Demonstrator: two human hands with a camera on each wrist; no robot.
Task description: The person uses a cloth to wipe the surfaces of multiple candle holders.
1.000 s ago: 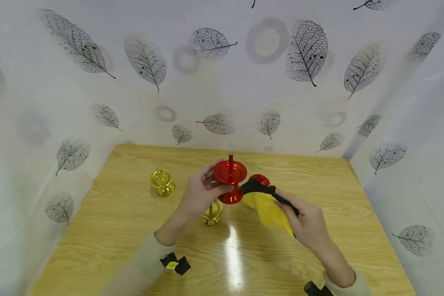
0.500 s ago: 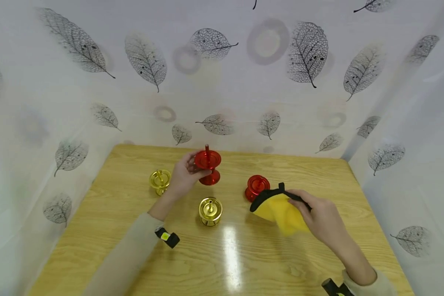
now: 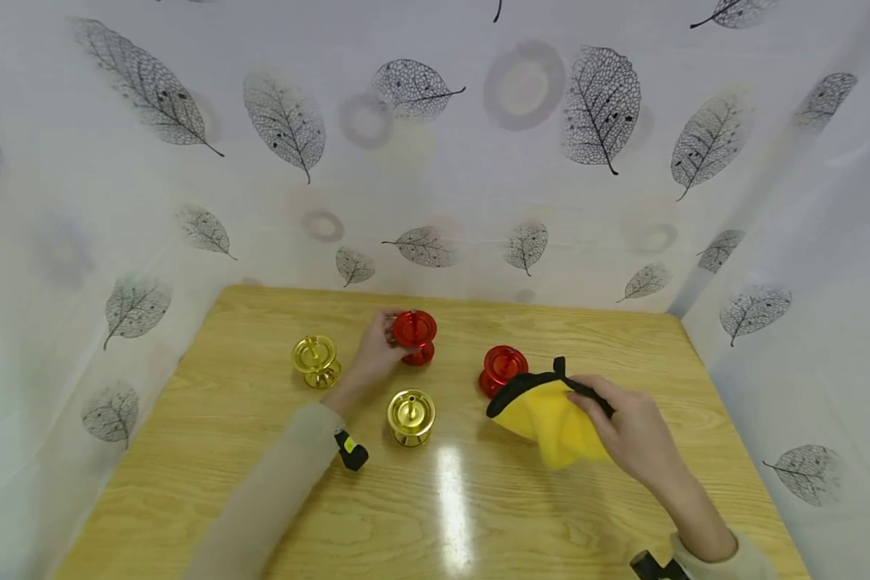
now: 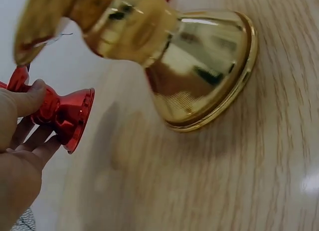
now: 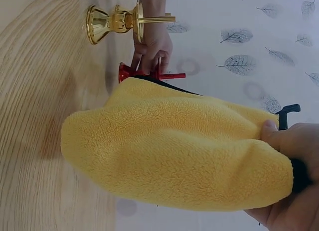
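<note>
My left hand grips a red metal candle holder by its stem, fingers and thumb curled round it. The holder stands upright, with a thin tube rising from its dish. Its flared base shows below the fingers in the left wrist view; whether it touches the table I cannot tell. On the right, my right hand pinches the black edge of a yellow fleecy cloth, which hangs down in folds. Just behind the cloth sits a second red candle holder.
A gold candle holder stands in front of my left hand, near the middle. Another gold one is further left. The wooden table ends at a leaf-printed white curtain at the back and sides.
My left hand carried the red candle holder left, away from the cloth, and then lowered it towards the table. The right hand drew the cloth back to the right and now barely moves.
</note>
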